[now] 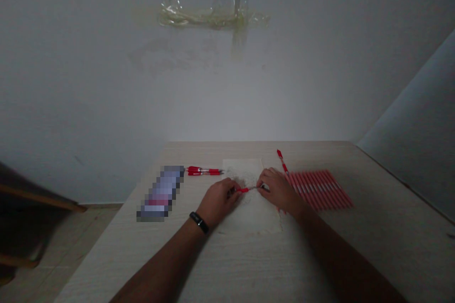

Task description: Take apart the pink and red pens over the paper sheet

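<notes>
My left hand (219, 200), with a black band on its wrist, is closed around a red pen (243, 190) held sideways above a pale sheet (249, 220). From the pen's right end a thin light piece, which looks like a refill (252, 188), runs to my right hand (277, 188). My right fingers pinch its far end; the exact grip is partly hidden. Beside my right hand lies a row of several red pens (322, 190). A single red pen (282, 158) lies slanted at the row's upper left, and my right hand partly covers the row's near-left end.
Several red pens (204, 171) lie together at the back left of the table (227, 265). Left of them is a pixelated phone-like object (161, 194). A wall (249, 104) with clear tape rises behind the table. Dark wooden furniture (39, 199) stands at the left.
</notes>
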### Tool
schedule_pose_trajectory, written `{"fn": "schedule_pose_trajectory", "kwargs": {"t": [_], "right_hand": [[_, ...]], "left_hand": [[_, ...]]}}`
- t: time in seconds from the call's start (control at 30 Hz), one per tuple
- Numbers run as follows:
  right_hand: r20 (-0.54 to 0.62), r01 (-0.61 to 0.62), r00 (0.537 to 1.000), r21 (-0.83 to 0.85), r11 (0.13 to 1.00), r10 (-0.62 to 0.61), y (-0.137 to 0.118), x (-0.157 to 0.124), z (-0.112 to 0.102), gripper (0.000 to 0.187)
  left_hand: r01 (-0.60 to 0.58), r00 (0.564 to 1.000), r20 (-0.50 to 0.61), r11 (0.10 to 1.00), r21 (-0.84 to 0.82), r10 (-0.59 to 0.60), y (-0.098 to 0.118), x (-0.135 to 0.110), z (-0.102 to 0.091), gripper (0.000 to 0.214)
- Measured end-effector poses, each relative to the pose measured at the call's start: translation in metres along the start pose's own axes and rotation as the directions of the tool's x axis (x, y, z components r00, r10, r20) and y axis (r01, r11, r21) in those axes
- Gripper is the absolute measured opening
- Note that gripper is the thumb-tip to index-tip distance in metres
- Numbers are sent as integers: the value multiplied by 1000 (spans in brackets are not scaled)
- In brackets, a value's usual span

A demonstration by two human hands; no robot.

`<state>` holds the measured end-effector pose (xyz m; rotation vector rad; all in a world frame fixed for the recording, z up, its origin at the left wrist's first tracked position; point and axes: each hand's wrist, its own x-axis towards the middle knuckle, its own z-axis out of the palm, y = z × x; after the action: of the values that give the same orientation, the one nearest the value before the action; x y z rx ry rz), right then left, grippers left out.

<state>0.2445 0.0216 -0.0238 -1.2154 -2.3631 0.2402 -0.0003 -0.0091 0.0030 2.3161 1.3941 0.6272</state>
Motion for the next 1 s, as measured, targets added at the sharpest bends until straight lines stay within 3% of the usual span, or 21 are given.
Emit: {"fn": "schedule_pose_trajectory", "kwargs": {"t": [1.0], "right_hand": [[-30,-9,1000,-32,999,8,6,1,6,12]], "left_hand": [[-17,1000,16,1000,-6,17,2,0,2,18]]}}
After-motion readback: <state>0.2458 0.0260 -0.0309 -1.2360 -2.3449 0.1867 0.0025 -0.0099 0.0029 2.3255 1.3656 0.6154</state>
